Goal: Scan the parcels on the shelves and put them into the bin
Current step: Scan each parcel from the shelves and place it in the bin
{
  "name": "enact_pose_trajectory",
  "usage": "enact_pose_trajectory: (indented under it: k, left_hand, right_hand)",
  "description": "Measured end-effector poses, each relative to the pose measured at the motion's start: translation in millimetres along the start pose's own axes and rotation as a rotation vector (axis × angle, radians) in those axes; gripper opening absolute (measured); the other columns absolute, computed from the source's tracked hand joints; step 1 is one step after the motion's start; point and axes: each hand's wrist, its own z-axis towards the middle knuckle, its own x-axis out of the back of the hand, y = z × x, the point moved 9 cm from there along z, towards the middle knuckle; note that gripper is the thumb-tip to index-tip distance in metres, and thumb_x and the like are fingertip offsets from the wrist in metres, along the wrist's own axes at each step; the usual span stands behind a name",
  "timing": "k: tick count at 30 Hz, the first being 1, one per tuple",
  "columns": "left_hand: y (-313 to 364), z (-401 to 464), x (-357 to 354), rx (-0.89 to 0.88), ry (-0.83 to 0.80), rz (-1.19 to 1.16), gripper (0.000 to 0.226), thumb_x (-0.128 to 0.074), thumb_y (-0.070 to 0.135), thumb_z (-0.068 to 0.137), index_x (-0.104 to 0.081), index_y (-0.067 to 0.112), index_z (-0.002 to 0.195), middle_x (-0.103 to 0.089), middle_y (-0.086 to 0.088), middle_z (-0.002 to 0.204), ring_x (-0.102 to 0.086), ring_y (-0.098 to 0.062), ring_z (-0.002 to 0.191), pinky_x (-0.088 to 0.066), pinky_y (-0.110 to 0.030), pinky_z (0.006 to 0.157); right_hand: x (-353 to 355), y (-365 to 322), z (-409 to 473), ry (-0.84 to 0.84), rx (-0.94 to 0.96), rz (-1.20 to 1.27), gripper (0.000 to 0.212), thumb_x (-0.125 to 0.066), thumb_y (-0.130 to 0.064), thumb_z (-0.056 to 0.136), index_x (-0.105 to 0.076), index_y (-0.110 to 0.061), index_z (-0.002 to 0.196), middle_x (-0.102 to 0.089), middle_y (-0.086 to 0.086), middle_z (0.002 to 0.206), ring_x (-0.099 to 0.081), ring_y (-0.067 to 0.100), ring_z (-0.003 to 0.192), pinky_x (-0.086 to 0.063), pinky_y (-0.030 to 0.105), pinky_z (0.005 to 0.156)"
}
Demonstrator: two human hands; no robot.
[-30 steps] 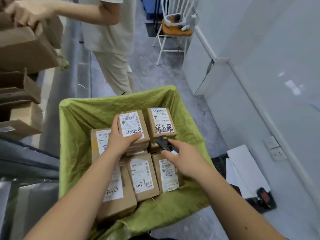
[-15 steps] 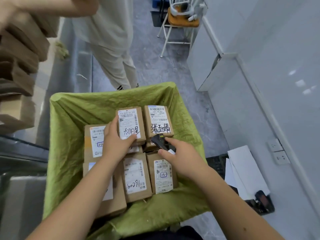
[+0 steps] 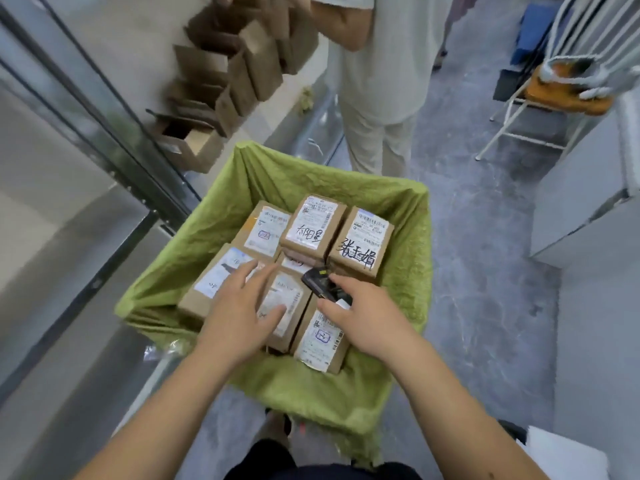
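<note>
Grey marbled floor, narrow aisle; metal shelves (image 3: 104, 140) to my left, open cartons (image 3: 221, 81) stacked further along. A second person (image 3: 377, 81) in pale clothes stands beyond the bin, cut off at the top edge.

Item: bin (image 3: 214, 230), lined with green cloth. Contents: brown parcels with white labels, packed close, label side up. Two far ones carry handwritten characters, one (image 3: 311, 225) just beside the other (image 3: 362, 242).

Item: my left hand (image 3: 239, 313). Grip empty, fingers spread and relaxed over the near parcels, above one parcel (image 3: 282, 308) in the middle row; whether it touches I cannot tell.

Item: my right hand (image 3: 365, 317). Grip closed round a dark scanner (image 3: 320, 285), which points into the bin.

Step, by my judgement: a parcel looks set down and the left hand free. Next calls for a reach to the shelves for an unscanned parcel, scanner aimed at its barcode.

Not made out: printed label text, blurred; lower layers of parcels, covered; scanner body, mostly under my fingers; shelf contents near me, out of view. White chair (image 3: 554, 81), far right, partly cropped.
</note>
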Motion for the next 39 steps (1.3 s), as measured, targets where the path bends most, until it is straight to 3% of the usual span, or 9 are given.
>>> enact_pose_trajectory:
  k: [6, 10, 13, 21, 24, 27, 30, 35, 39]
  left_hand:
    - [-17.8, -105.8, 15.2, 0.276, 0.11, 0.111, 0.079, -0.077, 0.05, 0.089, -0.046, 0.028, 0.158, -0.04, -0.01, 0.163, -0.035, -0.03, 0.15, -0.032, -0.045, 0.122]
    - [-46.3, -176.5, 35.4, 0.465, 0.207, 0.091, 0.078, -0.074, 0.051, 0.091, -0.044, 0.03, 0.159, -0.038, -0.006, 0.165, -0.032, -0.029, 0.153, -0.029, -0.043, 0.124]
    - [-65.1, -242.2, 46.7, 0.623, 0.285, 0.099, 0.077, -0.07, 0.057, 0.092, -0.039, 0.036, 0.16, -0.034, -0.003, 0.167, -0.027, -0.027, 0.156, -0.027, -0.042, 0.125]
    - [-94.8, -455.1, 52.6, 0.933, 0.535, 0.017, 0.081, -0.068, 0.059, 0.091, -0.032, 0.042, 0.162, -0.034, 0.0, 0.166, -0.025, -0.018, 0.155, -0.028, -0.041, 0.124]
    - [-103.2, -538.1, 47.4, 1.033, 0.508, 0.094, 0.086, -0.06, 0.07, 0.09, -0.022, 0.046, 0.164, -0.023, 0.001, 0.171, -0.014, -0.019, 0.159, -0.023, -0.041, 0.125]
    - [-108.5, -618.8, 45.3, 1.097, 0.44, 0.17, 0.091, -0.049, 0.081, 0.088, -0.01, 0.049, 0.164, -0.01, 0.002, 0.175, -0.002, -0.021, 0.162, -0.017, -0.043, 0.128]
    - [-108.2, -701.0, 57.0, 1.131, 0.469, 0.212, 0.093, -0.049, 0.081, 0.087, -0.009, 0.048, 0.164, -0.013, 0.002, 0.174, -0.003, -0.022, 0.162, -0.016, -0.043, 0.129]
    - [-106.5, -823.8, 97.1, 1.219, 0.535, 0.274, 0.094, -0.051, 0.08, 0.087, -0.009, 0.047, 0.165, -0.016, -0.001, 0.174, -0.008, -0.023, 0.161, -0.022, -0.047, 0.127]
    - [-106.9, -894.1, 143.6, 1.237, 0.656, 0.337, 0.089, -0.051, 0.078, 0.085, -0.023, 0.043, 0.162, -0.028, -0.002, 0.167, -0.023, -0.023, 0.156, -0.028, -0.046, 0.124]
  right_hand:
    - [-19.7, -42.1, -21.9, -0.167, 0.203, -0.05, 0.072, -0.059, -0.067, 0.091, -0.046, -0.034, 0.153, -0.059, -0.003, 0.145, -0.057, 0.018, 0.128, -0.048, 0.037, 0.104]
    - [-54.7, -88.9, -45.9, -0.284, 0.369, -0.088, 0.072, -0.058, -0.07, 0.089, -0.048, -0.036, 0.152, -0.063, -0.008, 0.141, -0.06, 0.016, 0.124, -0.049, 0.032, 0.095]
    - [-92.9, -127.2, -74.2, -0.386, 0.481, -0.104, 0.073, -0.058, -0.068, 0.089, -0.048, -0.034, 0.153, -0.062, -0.006, 0.141, -0.059, 0.017, 0.124, -0.049, 0.035, 0.1]
    - [-219.6, -200.1, -219.7, -0.643, 0.761, -0.239, 0.06, -0.058, -0.063, 0.093, -0.051, -0.039, 0.147, -0.067, -0.005, 0.123, -0.064, 0.018, 0.104, -0.055, 0.037, 0.09]
    - [-263.2, -216.2, -291.8, -0.702, 0.849, -0.286, 0.055, -0.057, -0.062, 0.094, -0.052, -0.041, 0.145, -0.067, -0.004, 0.116, -0.063, 0.018, 0.098, -0.055, 0.037, 0.086]
    - [-302.1, -229.6, -367.7, -0.737, 0.932, -0.299, 0.045, -0.057, -0.058, 0.095, -0.056, -0.041, 0.137, -0.066, -0.007, 0.101, -0.06, 0.014, 0.084, -0.049, 0.033, 0.068]
    - [-336.5, -247.0, -438.8, -0.742, 0.997, -0.306, 0.043, -0.057, -0.06, 0.094, -0.057, -0.042, 0.134, -0.065, -0.006, 0.096, -0.06, 0.014, 0.077, -0.042, 0.031, 0.059]
    - [-374.3, -298.1, -538.2, -0.774, 1.158, -0.314, 0.04, -0.058, -0.06, 0.093, -0.058, -0.047, 0.13, -0.065, -0.012, 0.092, -0.058, 0.01, 0.075, -0.042, 0.031, 0.059]
    - [-389.4, -361.4, -598.5, -0.773, 1.277, -0.302, 0.03, -0.059, -0.057, 0.094, -0.058, -0.051, 0.123, -0.066, -0.016, 0.09, -0.061, 0.008, 0.076, -0.05, 0.031, 0.063]
